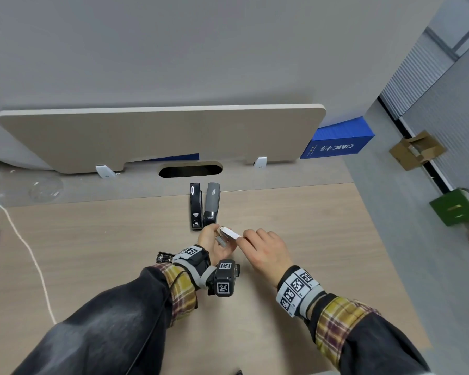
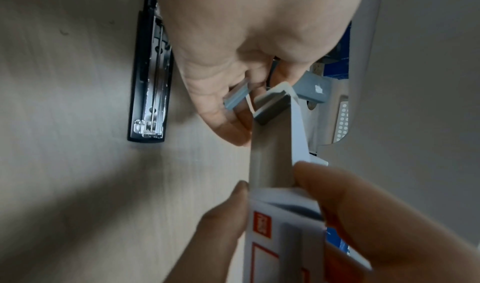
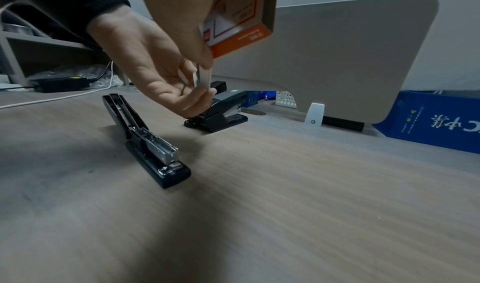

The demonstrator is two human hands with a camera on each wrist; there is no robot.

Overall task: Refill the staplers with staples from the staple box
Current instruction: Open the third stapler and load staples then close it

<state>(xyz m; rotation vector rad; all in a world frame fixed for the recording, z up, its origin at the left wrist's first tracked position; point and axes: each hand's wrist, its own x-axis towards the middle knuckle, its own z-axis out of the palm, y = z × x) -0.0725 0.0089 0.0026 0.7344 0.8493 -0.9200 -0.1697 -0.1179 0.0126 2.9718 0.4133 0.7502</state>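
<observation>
The right hand (image 1: 266, 249) tilts the staple box (image 1: 230, 233) mouth-down over the counter (image 1: 295, 212), fingers clamped on it, so a strip (image 1: 222, 241) slides into the left hand (image 1: 214, 239), pinched there, near the open stapler (image 3: 145, 141).

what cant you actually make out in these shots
- Open stapler: in the head view the left wrist covers nearly all of it.
- Staple box: how many staples remain is hidden by its walls; its print is blurred in both wrist views.
- Staple strip: its far end is covered by the left hand.
- Black stapler: closed, so its load is unseen.
</observation>
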